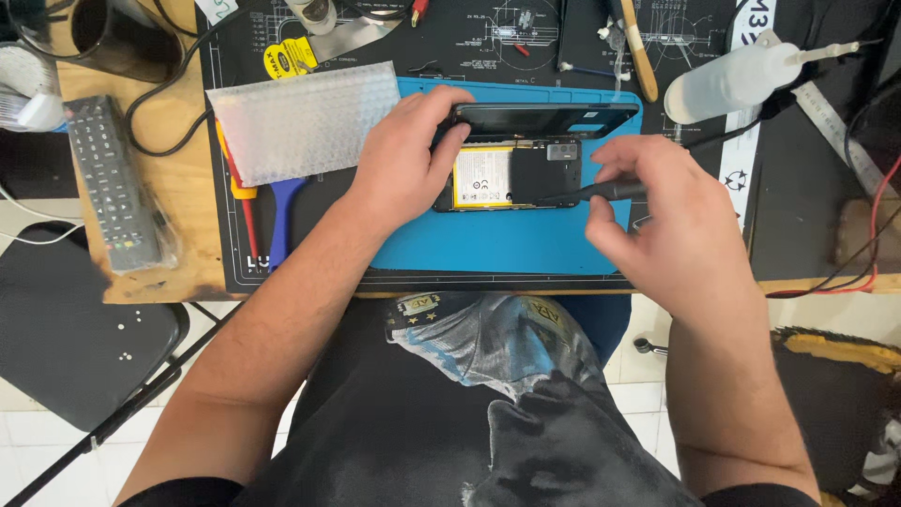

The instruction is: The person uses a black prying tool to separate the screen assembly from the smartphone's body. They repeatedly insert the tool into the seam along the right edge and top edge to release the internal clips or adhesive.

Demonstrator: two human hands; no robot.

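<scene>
Left hand point(405, 160) fingers clamped on opened phone point(511, 176); right hand point(671, 221) fingers pinching screwdriver point(601, 192).

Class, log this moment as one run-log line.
left hand: steadies opened phone | right hand: holds black tool, tip on phone | surface: blue mat

A wooden counter point(150, 268) runs across the top of the view, mostly covered by a black work mat point(798, 216) printed with white line drawings. Below it lies a floor point(38, 441) of pale tiles with dark joints. A black folding chair point(66, 329) stands at the left, just beside the counter. The light is even and bright.
</scene>
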